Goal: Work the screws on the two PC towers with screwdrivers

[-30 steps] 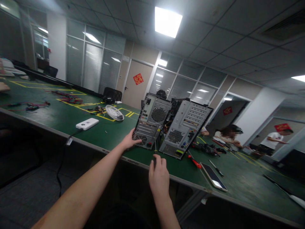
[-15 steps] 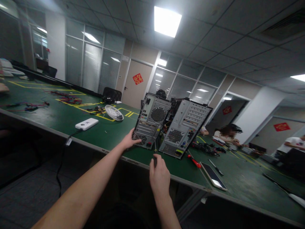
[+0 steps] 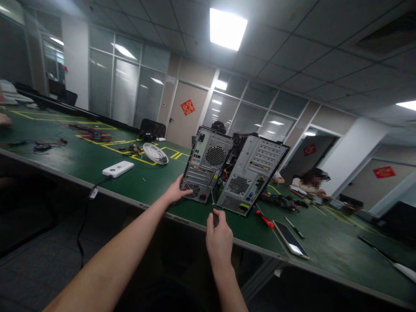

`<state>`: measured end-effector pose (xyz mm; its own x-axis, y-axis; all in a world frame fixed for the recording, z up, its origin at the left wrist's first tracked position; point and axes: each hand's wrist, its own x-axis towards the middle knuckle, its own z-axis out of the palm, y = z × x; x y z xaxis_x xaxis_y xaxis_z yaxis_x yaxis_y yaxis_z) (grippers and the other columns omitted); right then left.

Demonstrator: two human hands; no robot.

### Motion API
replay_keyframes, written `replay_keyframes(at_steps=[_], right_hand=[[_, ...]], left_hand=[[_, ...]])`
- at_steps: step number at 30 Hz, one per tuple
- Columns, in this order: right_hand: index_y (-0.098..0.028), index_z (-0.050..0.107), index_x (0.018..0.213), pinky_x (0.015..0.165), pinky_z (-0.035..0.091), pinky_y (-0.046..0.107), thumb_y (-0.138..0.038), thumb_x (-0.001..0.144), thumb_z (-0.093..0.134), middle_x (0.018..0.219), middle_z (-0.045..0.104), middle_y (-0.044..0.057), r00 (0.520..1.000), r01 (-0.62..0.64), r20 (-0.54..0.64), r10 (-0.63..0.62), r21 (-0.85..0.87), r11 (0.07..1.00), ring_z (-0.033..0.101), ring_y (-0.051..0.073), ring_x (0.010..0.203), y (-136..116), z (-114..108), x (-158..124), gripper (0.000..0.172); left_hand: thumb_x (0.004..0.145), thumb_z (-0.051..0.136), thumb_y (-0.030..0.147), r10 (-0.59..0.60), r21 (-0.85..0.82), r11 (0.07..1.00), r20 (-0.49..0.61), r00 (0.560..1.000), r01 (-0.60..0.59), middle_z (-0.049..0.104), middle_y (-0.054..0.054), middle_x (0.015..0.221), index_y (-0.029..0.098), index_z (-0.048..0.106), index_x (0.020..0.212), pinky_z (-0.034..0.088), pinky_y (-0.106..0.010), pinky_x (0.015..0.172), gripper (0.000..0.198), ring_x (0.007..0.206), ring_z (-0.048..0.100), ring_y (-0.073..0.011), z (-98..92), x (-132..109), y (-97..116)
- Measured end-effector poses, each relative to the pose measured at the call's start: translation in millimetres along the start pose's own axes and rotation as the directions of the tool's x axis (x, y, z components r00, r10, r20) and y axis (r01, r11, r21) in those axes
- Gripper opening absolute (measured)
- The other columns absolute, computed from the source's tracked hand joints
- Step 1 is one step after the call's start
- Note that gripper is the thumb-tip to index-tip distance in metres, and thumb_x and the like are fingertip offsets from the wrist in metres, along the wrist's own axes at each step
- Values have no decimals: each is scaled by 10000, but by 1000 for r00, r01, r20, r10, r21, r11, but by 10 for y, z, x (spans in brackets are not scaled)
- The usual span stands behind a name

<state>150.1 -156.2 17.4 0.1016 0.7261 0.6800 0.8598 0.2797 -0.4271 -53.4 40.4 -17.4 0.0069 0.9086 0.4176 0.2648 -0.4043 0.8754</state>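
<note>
Two desktop computer cases stand side by side on the green table, their rear panels turned to me. My left hand [image 3: 175, 191] grips the lower left corner of the left computer case [image 3: 204, 165], thumb lying across the lower fan grille and the other fingers around the side, mostly hidden. In my right hand [image 3: 219, 232] is a screwdriver [image 3: 214, 208], dark handle wrapped by the fingers. Its thin shaft points up at the lower right edge of the left case; whether the tip touches a screw is too small to tell. Just right of it is the second computer case [image 3: 251, 173].
A red-handled tool [image 3: 265, 220], a phone [image 3: 290, 239] and a thin dark-handled tool [image 3: 294, 228] lie to the right. Leftward are a white power bank [image 3: 118, 169], a white oval cover [image 3: 156, 154] and loose cables [image 3: 94, 133]. Another person [image 3: 308, 182] sits farther right.
My right hand and the screwdriver handle have shifted slightly right and down. My left hand stays on the case. A person at the far right has gone out of view.
</note>
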Motion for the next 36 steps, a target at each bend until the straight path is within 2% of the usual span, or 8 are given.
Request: replay_keyframes(at_steps=[7,18,24,26,29,32,36], right_hand=[[-212,649,1146,710,473,282,-301,1047,417,1027,745,82,998,43,44,-38,-116,992,730,218,850,-27,2,0,268],[-215,678,1178,610,390,261,-227,1035,515,938,701,49,991,114,100,-87,-301,947,689,184,738,-54,-50,43,218],[-233,628,1261,611,412,281,-228,1006,571,949,752,61,963,128,268,-15,-409,903,739,223,766,-178,-168,172,262],[-215,579,1307,610,423,282,-245,1014,558,940,761,68,960,103,280,27,-439,892,750,229,772,-230,-214,223,296],[-189,567,1231,609,435,281,-277,1023,541,909,761,72,959,85,275,61,-490,867,759,234,771,-293,-275,302,227],[-201,572,1162,614,447,276,-280,1017,538,941,761,71,955,151,296,13,-522,839,760,229,785,-332,-319,377,169],[-196,578,1174,617,458,274,-273,1016,527,893,763,71,940,233,338,-42,-547,804,760,229,758,-361,-357,457,183]], left_hand=[[679,883,481,10,4,1000,1,1000,-10,624,-151,1479,206,406,1564,431,-474,1176,1042,1350,604,-337,-8,-4,10],[692,878,502,8,14,1000,14,1000,-8,611,-160,1492,195,365,1589,418,-467,1184,1078,1364,594,-330,-1,14,-24],[691,880,512,-9,29,1000,20,1000,9,601,-177,1501,177,349,1598,415,-467,1185,1103,1375,584,-343,-10,-1,6],[693,878,508,1,26,1000,22,1000,-2,603,-172,1499,180,353,1597,418,-466,1183,1096,1373,585,-341,-9,-3,8],[682,885,505,11,11,1000,19,1000,-11,618,-161,1483,191,370,1590,416,-474,1183,1089,1361,594,-340,-5,-1,1],[671,892,513,0,4,1000,10,1000,0,628,-158,1473,197,379,1588,412,-485,1187,1098,1356,597,-345,-2,3,-5],[671,893,512,-16,8,1000,13,1000,16,613,-163,1491,195,358,1599,419,-477,1180,1117,1365,588,-348,-2,7,-7]])
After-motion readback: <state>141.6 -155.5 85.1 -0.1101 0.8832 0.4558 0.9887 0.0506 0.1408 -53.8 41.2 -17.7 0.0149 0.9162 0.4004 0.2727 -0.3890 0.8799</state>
